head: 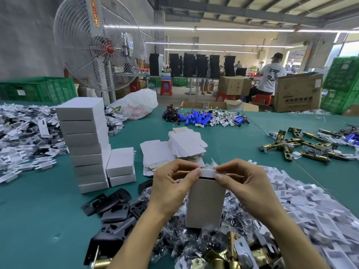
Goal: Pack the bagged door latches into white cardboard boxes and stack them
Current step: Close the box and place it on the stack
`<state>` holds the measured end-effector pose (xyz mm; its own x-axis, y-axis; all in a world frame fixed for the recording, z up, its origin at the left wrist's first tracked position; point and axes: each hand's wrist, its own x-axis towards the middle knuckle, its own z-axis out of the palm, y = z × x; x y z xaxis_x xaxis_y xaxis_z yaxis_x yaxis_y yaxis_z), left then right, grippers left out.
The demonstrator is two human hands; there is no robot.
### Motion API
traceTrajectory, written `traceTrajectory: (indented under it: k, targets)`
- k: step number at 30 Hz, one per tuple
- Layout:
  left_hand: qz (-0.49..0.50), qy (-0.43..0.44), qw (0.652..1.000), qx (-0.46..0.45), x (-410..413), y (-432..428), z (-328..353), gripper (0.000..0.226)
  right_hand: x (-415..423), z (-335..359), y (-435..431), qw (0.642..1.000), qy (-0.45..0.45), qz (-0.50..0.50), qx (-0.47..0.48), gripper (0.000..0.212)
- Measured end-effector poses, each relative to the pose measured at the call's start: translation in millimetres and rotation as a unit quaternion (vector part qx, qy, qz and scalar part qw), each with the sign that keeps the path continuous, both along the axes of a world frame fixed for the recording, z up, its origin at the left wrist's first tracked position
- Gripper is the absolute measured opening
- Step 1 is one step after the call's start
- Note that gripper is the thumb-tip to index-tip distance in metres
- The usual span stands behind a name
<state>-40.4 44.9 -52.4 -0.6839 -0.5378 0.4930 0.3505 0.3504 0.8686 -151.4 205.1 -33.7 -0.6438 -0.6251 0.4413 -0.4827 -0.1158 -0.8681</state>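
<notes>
Nearest the lens: brass door latches (229,255) in crinkled clear bags, heaped at the bottom edge of the green table (38,220). Just above them, a white cardboard box (206,202) standing upright on the heap of bagged parts (174,239), with both forearms reaching in around it. Left hand (171,189) pinching the left end of the top flap (207,173) between thumb and fingertip. Right hand (246,183) pinching the right end in the same way. Flap bent over but not seated, with a dark slit showing beneath it. Contents hidden; probably loaded, judging by the closing gesture.

Step in hand: closing the top. Next, most likely: tuck the flap's tongue inside the front wall, press it flush, then carry the box left to the tall stack of closed boxes (85,144) or the short stack (121,166) touching its right side. Calls for even pressure at both ends to avoid creasing the thin card, and for a square set-down on top.

Flat box blanks (186,144) behind the hands, black strike plates (112,204) to the left, white card inserts (310,206) to the right.

Writing: red print on the white plastic sack (136,105), beginning "Guang", the rest illegible. Orange label on the fan (99,47), characters unreadable. Dark characters on the brown carton (297,94), too blurred to read.
</notes>
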Motion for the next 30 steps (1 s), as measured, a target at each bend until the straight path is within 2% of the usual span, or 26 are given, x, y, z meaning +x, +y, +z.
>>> traceTrajectory:
  k: [5,13,21,27,30]
  targets:
    - [0.008,-0.005,1.0,-0.005,3,-1,1,0.013,-2,4,5,0.999,-0.02,0.033,0.016,0.014]
    - [-0.042,-0.007,0.999,-0.012,6,-5,-2,0.033,-2,6,8,0.998,-0.039,0.049,0.007,0.016]
    - [-0.031,-0.02,0.999,-0.012,7,-5,-1,0.026,-5,5,11,0.997,-0.033,0.062,0.012,0.018]
    - [-0.037,-0.046,0.997,-0.038,7,-5,-2,0.045,-7,0,9,0.999,-0.027,0.037,0.013,0.015]
    - [-0.025,-0.039,0.999,-0.025,6,-4,-1,0.047,-8,0,9,0.999,-0.019,0.036,0.018,0.016]
